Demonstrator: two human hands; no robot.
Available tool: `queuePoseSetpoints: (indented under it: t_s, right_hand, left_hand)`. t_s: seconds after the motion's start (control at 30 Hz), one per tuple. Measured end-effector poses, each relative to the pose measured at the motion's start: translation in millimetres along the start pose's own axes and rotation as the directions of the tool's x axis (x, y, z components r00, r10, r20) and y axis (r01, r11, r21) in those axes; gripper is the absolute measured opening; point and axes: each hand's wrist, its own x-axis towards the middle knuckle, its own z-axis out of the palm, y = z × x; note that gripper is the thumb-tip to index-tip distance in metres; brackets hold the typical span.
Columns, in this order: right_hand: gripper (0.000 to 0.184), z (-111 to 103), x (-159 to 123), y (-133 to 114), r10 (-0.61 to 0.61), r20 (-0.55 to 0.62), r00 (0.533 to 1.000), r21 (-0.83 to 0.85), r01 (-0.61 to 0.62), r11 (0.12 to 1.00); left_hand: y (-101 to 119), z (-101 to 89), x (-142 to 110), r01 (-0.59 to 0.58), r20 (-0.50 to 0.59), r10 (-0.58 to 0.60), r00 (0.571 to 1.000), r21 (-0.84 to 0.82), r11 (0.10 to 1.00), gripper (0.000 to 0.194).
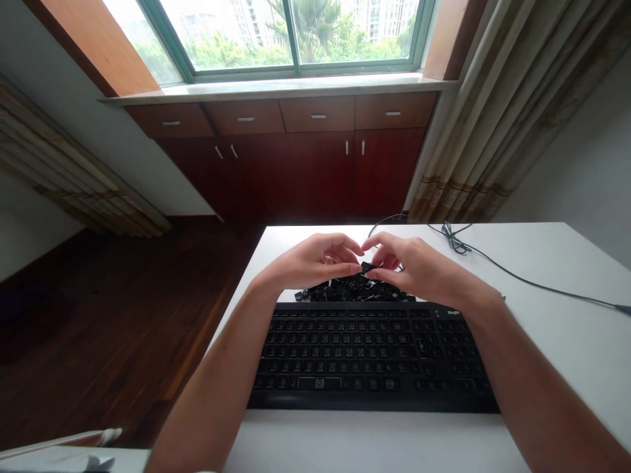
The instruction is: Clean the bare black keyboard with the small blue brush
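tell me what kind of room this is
Probably a home study or office: a white desk carrying a black computer keyboard and its thin black cable, with dark red wooden cabinets under a green-framed window.

On my bench [542, 263] the keyboard [369, 355] lies nearest me; the keycap pile [355, 289] sits just behind it at twelve o'clock, the cable [517, 277] at two.
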Motion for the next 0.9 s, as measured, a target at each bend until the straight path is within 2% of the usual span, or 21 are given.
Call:
queuePoseSetpoints:
  t_s: [0.07,0.13,0.23,0.3,0.43,0.7,0.9]
  right_hand:
    - [0.043,-1.5,0.4,1.8,-0.005,-0.001,1.0,-0.019,0.005,1.0]
    - [0.037,-2.4,0.6,2.8,0.0,0.001,1.0,-0.032,0.0,0.999]
    - [0.027,-1.8,1.0,3.4,0.042,0.03,0.999,0.008,-0.042,0.999]
    - [0.023,-0.3,1.7,3.9,0.07,0.05,0.996,0.059,-0.073,0.996]
    - [0.021,2.6,3.8,6.2,0.135,0.085,0.987,0.185,-0.149,0.971]
    - [0.028,4.3,5.6,9.6,0.136,0.162,0.977,0.356,-0.187,0.915]
    - [0.028,2.3,0.7,8.5,0.086,0.181,0.98,0.298,-0.138,0.944]
  left_hand:
    - [-0.6,0.2,0.0,0.02,-0.03,-0.019,0.999,0.039,0.999,0.032]
    - [-0.9,0.4,-0.4,0.06,-0.051,-0.055,0.997,0.102,0.993,0.031]
    - [-1.2,1.5,-1.0,0.108,-0.013,-0.107,0.994,0.189,0.976,0.031]
    - [-1.8,3.3,-1.1,0.098,0.025,-0.106,0.994,0.212,0.972,0.029]
    - [-2.7,9.4,0.4,0.023,0.034,-0.029,0.999,0.171,0.985,0.024]
    - [-0.9,13.5,2.7,0.031,-0.137,-0.008,0.991,0.163,0.986,0.027]
    - [1.9,11.4,2.4,0.063,-0.082,-0.054,0.995,0.116,0.991,0.026]
